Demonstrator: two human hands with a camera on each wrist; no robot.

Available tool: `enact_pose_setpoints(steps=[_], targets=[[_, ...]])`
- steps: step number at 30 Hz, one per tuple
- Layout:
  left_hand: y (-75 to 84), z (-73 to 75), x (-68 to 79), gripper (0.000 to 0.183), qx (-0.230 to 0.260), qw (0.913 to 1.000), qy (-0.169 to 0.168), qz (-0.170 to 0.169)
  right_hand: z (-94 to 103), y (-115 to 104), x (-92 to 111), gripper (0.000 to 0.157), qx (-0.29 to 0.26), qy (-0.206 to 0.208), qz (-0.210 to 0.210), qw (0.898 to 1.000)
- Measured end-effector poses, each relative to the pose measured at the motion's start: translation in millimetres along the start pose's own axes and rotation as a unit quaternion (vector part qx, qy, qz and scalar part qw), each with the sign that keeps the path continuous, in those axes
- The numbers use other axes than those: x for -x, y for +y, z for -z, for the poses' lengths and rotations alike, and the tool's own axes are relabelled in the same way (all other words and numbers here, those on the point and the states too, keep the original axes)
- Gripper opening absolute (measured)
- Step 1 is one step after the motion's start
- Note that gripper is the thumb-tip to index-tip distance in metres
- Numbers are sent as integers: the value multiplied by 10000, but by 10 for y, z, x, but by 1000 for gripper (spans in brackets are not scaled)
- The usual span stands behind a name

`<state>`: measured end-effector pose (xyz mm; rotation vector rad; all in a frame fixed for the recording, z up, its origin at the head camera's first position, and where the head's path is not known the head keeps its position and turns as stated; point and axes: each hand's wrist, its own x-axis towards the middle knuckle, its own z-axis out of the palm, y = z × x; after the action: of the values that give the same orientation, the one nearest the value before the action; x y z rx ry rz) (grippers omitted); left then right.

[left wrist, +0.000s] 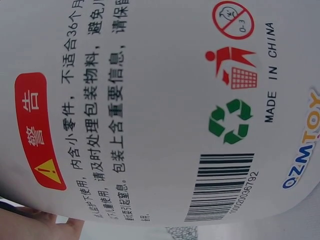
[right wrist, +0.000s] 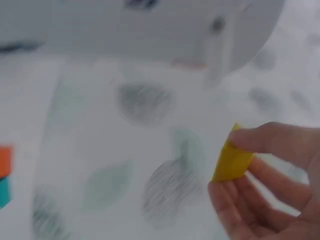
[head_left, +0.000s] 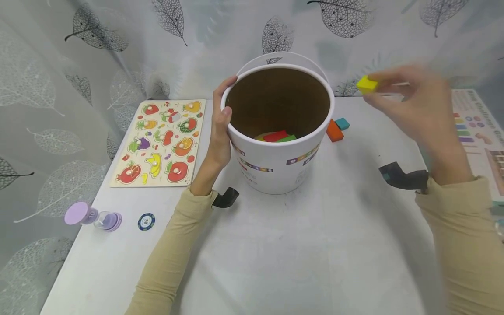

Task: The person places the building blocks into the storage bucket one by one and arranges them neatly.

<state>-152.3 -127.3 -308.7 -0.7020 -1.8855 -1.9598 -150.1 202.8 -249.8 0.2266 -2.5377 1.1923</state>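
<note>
A white bucket [head_left: 275,170] with a thin handle stands on the table, and several coloured blocks, among them a red block [head_left: 275,136] and a green block [head_left: 286,138], lie at its bottom. My left hand [head_left: 221,127] grips its left rim, thumb over the edge. Printed text and a barcode [left wrist: 220,187] on the bucket wall fill the left wrist view. Up to the right of the bucket, my right hand [head_left: 421,105] pinches a yellow block [head_left: 367,84] between thumb and fingers. An orange block [head_left: 334,131] and a teal block [head_left: 342,124] lie beside the bucket's right side.
A fruit puzzle board [head_left: 157,144] lies left of the bucket. Nearer the left edge are a purple sand timer [head_left: 94,216] lying on its side and a poker chip [head_left: 146,222]. A printed box [head_left: 472,131] sits at the right. A leaf-patterned curtain [head_left: 220,26] hangs behind.
</note>
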Motion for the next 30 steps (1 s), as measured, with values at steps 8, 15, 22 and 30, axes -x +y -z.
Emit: enact_pose_setpoints(steps=[8, 15, 22, 30], targets=[[-13, 8, -20, 90, 27, 10000, -23, -22, -248, -736, -28, 40, -1143, -439, 2230, 9671], [-20, -7, -30, 89, 113, 9999, -54, -23, -405, -784, -49, 38, -1945, -890, 2035, 9554], [-9, 9, -9, 91, 9, 10000, -4, -40, -436, -730, -57, 37, -2075, -956, 2354, 9447], [-25, 10, 1, 87, 184, 9998, -59, -53, -326, -444, -145, 25, -3098, 31, 2315, 9222]])
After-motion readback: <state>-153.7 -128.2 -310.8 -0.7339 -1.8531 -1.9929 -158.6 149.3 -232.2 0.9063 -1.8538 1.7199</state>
